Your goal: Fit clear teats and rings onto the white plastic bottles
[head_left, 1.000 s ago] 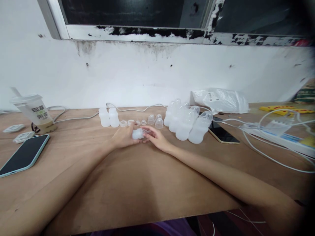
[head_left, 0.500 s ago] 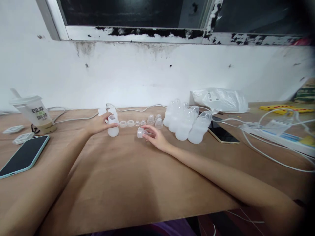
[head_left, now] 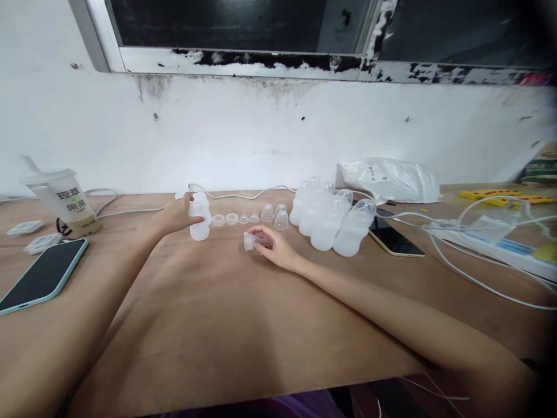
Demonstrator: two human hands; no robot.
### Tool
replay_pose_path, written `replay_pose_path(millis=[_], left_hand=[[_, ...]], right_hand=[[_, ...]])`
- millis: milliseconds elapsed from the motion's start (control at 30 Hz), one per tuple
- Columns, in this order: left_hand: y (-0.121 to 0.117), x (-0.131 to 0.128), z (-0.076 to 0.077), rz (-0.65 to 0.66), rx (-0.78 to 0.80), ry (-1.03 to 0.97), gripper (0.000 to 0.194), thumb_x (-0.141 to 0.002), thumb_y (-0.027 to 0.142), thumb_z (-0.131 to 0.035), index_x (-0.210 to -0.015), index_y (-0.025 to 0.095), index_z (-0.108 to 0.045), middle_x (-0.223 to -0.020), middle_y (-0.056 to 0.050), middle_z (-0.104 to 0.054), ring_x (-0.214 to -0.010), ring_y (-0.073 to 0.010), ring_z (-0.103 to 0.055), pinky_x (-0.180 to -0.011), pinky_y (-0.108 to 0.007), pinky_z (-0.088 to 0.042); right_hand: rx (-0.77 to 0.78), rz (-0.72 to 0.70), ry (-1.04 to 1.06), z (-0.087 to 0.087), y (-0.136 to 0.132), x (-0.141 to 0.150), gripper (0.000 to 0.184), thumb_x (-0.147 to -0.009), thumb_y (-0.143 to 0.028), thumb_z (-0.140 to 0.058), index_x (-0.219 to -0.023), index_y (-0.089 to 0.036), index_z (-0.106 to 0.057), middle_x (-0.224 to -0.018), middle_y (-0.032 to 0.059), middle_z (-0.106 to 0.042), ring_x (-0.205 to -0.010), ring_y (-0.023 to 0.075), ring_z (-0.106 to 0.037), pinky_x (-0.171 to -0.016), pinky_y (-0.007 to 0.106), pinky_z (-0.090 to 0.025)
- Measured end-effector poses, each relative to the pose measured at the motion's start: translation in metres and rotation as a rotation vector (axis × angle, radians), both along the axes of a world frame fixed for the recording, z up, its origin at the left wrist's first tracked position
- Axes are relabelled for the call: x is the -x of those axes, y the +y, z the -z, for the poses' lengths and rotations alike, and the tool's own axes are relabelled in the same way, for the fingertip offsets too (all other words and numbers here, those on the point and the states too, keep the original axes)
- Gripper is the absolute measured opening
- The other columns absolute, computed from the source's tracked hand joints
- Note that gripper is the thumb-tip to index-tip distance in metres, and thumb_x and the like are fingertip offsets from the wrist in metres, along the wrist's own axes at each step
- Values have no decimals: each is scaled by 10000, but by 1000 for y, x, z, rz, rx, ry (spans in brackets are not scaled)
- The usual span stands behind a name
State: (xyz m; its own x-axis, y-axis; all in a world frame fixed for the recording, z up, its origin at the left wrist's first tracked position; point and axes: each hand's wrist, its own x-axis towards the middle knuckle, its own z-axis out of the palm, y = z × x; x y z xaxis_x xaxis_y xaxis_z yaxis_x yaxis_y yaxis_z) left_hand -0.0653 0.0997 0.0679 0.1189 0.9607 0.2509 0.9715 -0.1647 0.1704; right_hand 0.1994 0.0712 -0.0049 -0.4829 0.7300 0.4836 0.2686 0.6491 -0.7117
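Observation:
My left hand [head_left: 176,215] is at the left group of frosted white baby bottles. Its thumb crosses in front of the nearest bottle [head_left: 199,230], which stands upright, while the forefinger is spread away from the thumb. My right hand [head_left: 274,247] pinches a clear bottle top [head_left: 249,241], tilted sideways just above the table, its ridged rim facing left. Between the hands, along the back, lie two white rings [head_left: 231,219], two small clear nipples [head_left: 249,219] and three clear dome caps [head_left: 281,220].
Several capped bottles [head_left: 347,235] stand right of centre, before a white plastic bag [head_left: 391,180]. Farther right are a dark phone [head_left: 398,239], a power strip [head_left: 491,235] and looping cables. On the left stand a drink cup [head_left: 72,203] and another phone [head_left: 43,276].
My left hand has drawn slightly left, its fingers moving off the neck of the front bottle. My right hand has lowered a little with the clear bottle top.

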Motion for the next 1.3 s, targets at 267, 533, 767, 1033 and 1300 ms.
replay_pose_path(millis=[267, 533, 767, 1033, 1300], left_hand=[[3, 1, 6, 18, -67, -32, 630, -641, 410, -534, -1149, 118, -303, -1060, -152, -484, -913, -250, -520, -693, -316, -426], [2, 3, 8, 31, -78, -53, 664, -639, 446, -555, -1167, 146, -288, -1078, -135, -437, -901, -244, -522, -710, -331, -433], [-23, -35, -1, 240, -526, -79, 530, -730, 401, -495, -1157, 142, -319, -1142, -120, -396, -1048, -239, -421, -866, -366, -376], [-28, -89, 76, 487, -264, -174, 365, -796, 258, -365, -1141, 141, -371, -1076, -103, -518, -991, -204, -493, -857, -340, -400], [-13, -75, 79, 424, -112, -248, 441, -749, 329, -471, -1163, 201, -391, -1083, -51, -570, -980, -202, -541, -838, -336, -427]], right_hand=[[-13, 8, -17, 0, 0, 1, 263, -707, -138, -446, -963, -180, -491, -977, 48, -537, -832, 119, -520, -632, 219, -443], [-14, 45, -20, 2, 1, 2, 269, -695, -162, -478, -963, -186, -474, -976, 56, -539, -824, 125, -531, -595, 214, -430], [-141, 194, -168, 6, 1, 3, 239, -670, -184, -520, -907, -194, -489, -900, 28, -569, -780, 142, -539, -666, 267, -425], [-261, 191, -272, 6, 27, 26, 282, -671, -117, -487, -946, -159, -528, -884, 45, -591, -745, 138, -534, -691, 256, -408], [-128, 266, -191, 9, 50, 38, 160, -694, -101, -476, -791, -159, -590, -672, 7, -590, -644, 120, -539, -669, 256, -412]])
